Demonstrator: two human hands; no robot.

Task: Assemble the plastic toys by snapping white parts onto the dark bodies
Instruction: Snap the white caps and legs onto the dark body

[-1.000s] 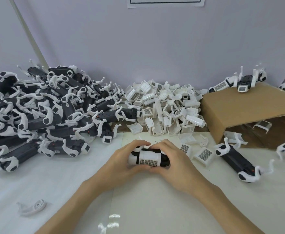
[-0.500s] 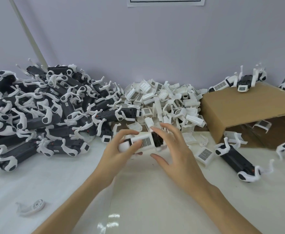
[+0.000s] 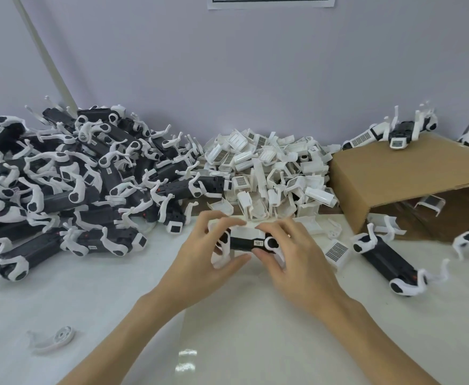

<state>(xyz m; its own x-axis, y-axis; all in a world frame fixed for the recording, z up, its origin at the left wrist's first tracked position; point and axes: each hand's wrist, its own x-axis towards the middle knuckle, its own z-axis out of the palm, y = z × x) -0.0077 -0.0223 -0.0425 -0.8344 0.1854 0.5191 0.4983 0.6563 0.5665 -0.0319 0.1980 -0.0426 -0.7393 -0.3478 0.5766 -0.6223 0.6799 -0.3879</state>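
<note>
Both hands are clamped on one toy body (image 3: 245, 243) at the middle of the table (image 3: 241, 343). The left hand (image 3: 209, 255) curls round its left end, thumb underneath, and the right hand (image 3: 291, 255) pinches the right end beside a round white joint. Half a second ago the left hand alone held the toy up nearer the heap of white parts (image 3: 269, 173), with its white grille cover facing the camera and the right hand open next to it. Now the toy sits lower and nearer the person, turned so its dark side faces up, and the right hand has closed on it. A second ago both hands were pressing the cover on. My judgement is that the cover is seated and the person is turning the piece to check it or to fit another part; whether it has clicked home cannot be seen.

Writing is scarce. A small white sticker with dark print sits on the dark face between the two thumbs, too small to read. A sheet of paper (image 3: 270, 2) with a black border hangs on the wall far beyond the hands, with no words in view.

Left of the hands lies a heap of dark bodies (image 3: 61, 179). Right of them stands a cardboard box (image 3: 394, 173).
</note>
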